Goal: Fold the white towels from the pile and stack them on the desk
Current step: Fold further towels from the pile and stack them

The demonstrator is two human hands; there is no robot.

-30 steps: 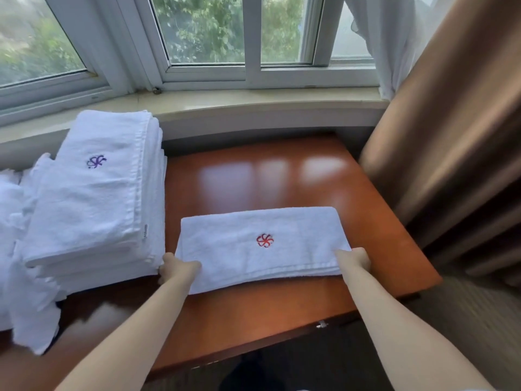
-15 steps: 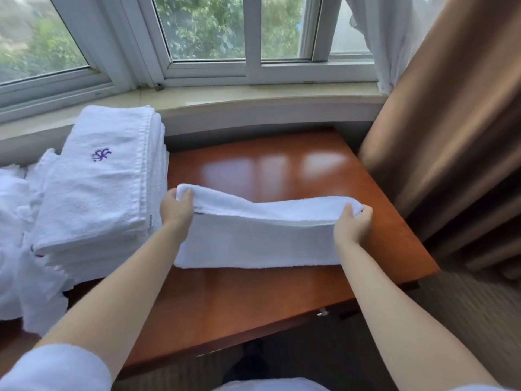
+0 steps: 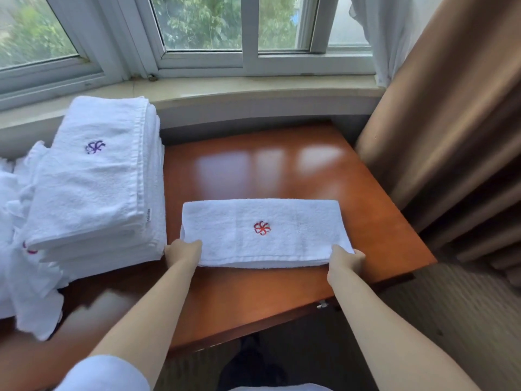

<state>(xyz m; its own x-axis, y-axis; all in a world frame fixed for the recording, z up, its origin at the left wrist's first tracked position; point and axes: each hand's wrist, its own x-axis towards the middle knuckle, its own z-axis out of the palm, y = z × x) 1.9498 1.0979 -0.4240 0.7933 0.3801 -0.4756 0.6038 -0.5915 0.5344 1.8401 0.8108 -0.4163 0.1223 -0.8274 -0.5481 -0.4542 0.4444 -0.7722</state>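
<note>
A folded white towel [image 3: 262, 232] with a red emblem facing up lies flat in the middle of the wooden desk [image 3: 282, 170]. My left hand [image 3: 183, 253] grips its near left corner, with the fingers tucked under the edge. My right hand [image 3: 346, 259] grips the near right corner the same way. To the left stands a stack of folded white towels [image 3: 95, 182]; its top towel carries a purple emblem. Further left, loose white towels [image 3: 25, 277] lie in a crumpled pile that hangs over the desk's near edge.
A window sill [image 3: 225, 88] runs behind the desk. A brown curtain [image 3: 451, 136] hangs close along the desk's right side, and a white sheer curtain [image 3: 380, 32] hangs above it. The desk's front edge is just below my forearms, with carpet to the right.
Half a second ago both hands held a towel edge raised over the towel. Now the towel lies flat and narrower, emblem up, with my hands back at its near corners.
</note>
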